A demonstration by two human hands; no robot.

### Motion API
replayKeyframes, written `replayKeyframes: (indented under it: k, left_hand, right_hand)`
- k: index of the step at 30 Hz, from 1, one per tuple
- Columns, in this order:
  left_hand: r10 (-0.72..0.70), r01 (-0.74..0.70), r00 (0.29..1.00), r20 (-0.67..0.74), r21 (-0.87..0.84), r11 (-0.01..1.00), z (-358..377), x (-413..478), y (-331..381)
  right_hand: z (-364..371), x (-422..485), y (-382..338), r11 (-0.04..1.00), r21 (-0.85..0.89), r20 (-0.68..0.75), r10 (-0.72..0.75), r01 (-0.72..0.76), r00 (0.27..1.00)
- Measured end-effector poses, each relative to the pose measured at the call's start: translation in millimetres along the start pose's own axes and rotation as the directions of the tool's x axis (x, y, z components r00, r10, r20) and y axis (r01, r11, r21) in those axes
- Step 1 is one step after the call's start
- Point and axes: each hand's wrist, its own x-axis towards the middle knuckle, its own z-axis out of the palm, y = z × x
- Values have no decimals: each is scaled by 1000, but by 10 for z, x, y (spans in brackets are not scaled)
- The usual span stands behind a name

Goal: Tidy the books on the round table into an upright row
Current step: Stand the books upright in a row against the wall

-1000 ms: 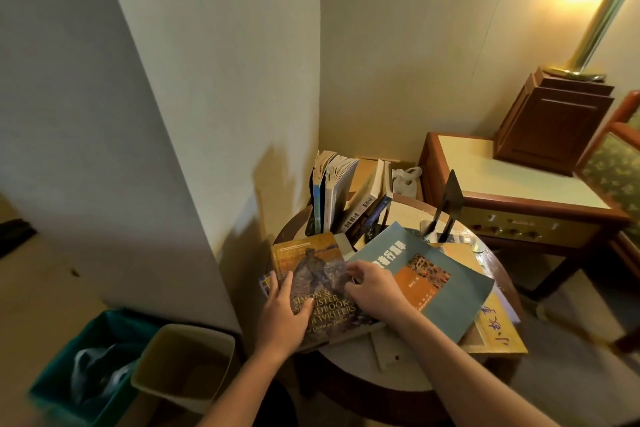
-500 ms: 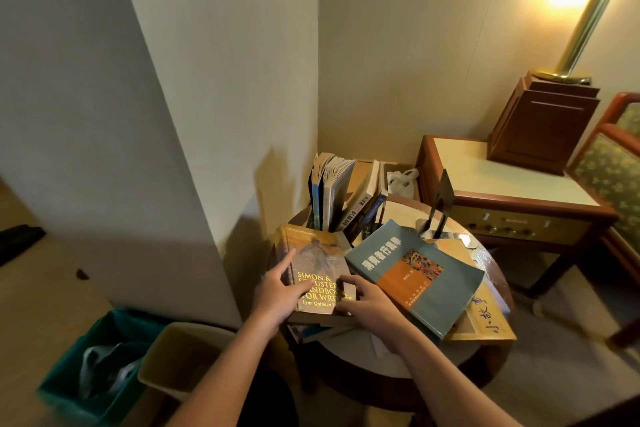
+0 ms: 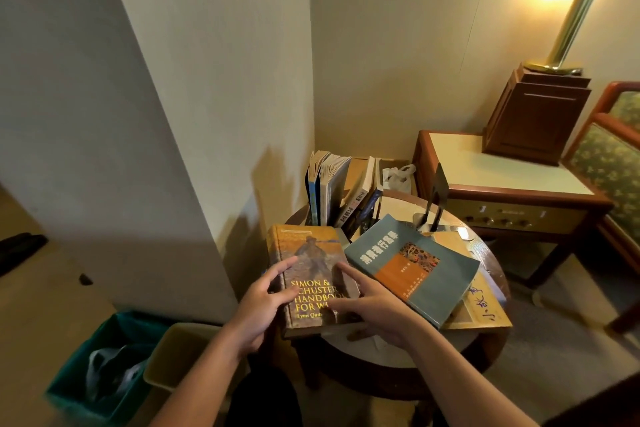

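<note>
A thick tan hardback, the Simon & Schuster handbook [image 3: 311, 274], lies face up at the front left of the round table [image 3: 381, 347]. My left hand [image 3: 259, 308] grips its left edge, thumb on the cover. My right hand [image 3: 374, 308] holds its lower right part, fingers spread on the cover and thumb under the edge. A teal and orange paperback [image 3: 415, 267] lies flat to the right, overlapping a yellow book with handwriting [image 3: 485, 312]. Several books [image 3: 332, 191] stand or lean at the table's back. A black bookend [image 3: 438, 198] stands behind the teal paperback.
A wall corner rises close on the left. A teal bin [image 3: 97, 367] and a beige bin [image 3: 180, 354] stand on the floor by my left arm. A wooden side table [image 3: 502, 170] with a wooden box [image 3: 533, 114], a lit lamp and a chair are at right.
The handbook has slid toward the table's front edge. My right hand has moved from the book's upper right down to its lower right; my left hand has shifted to the left edge.
</note>
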Motion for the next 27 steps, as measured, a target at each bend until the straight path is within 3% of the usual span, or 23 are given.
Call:
replayKeyframes:
  k: [4, 12, 19, 22, 27]
  left_hand:
    - [48, -41, 996, 73, -86, 995, 64, -91, 138]
    - [238, -299, 938, 251, 242, 923, 729, 158, 450]
    - [447, -516, 857, 259, 454, 726, 1364, 578, 593]
    - [486, -548, 831, 270, 547, 632, 1511, 656, 636]
    - [457, -526, 849, 266, 515, 677, 1438, 866, 573]
  right_hand:
    - [-123, -159, -269, 985, 78, -51, -149, 152, 988]
    - [-749, -420, -475, 872, -289, -164, -452, 396, 877]
    - [-1225, -561, -512, 712, -591, -325, -640, 379, 696]
    - [-1368, -593, -490, 669, -679, -330, -646, 302, 689]
    - [-1513, -582, -387, 600, -771, -287, -626, 213, 725]
